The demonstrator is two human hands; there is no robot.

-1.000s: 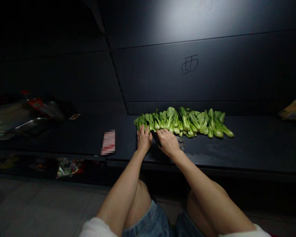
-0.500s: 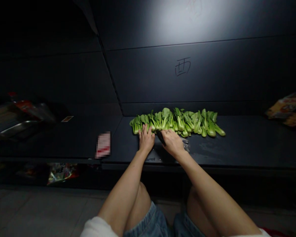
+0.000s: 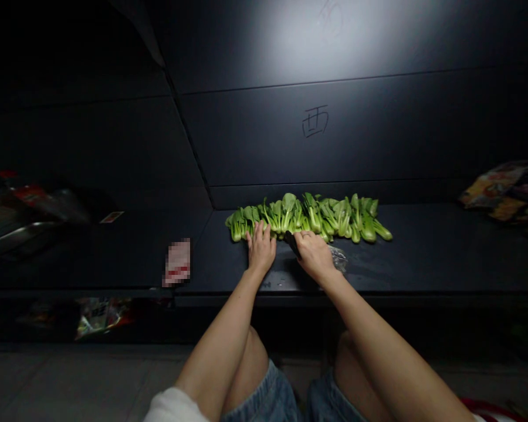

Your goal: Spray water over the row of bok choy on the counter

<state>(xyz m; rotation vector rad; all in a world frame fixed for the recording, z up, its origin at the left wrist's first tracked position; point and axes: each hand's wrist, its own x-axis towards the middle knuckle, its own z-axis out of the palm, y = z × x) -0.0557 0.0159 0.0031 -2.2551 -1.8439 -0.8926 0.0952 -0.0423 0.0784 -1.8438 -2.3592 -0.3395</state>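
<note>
a row of small green bok choy heads (image 3: 330,212) lies along the far side of a dark matte shelf (image 3: 422,258), stems toward the near edge, just below the back panel with a chalked character (image 3: 315,121). the left hand (image 3: 261,251) rests flat with fingers spread apart, fingertips touching the stems near the row's left end. the right hand (image 3: 314,255), just beside it, is curled closed around a slim black object (image 3: 291,243) whose tip points at the greens; what it is cannot be told. crumpled clear plastic film (image 3: 339,258) lies just right of that hand. colourful packets (image 3: 506,190) sit far right.
</note>
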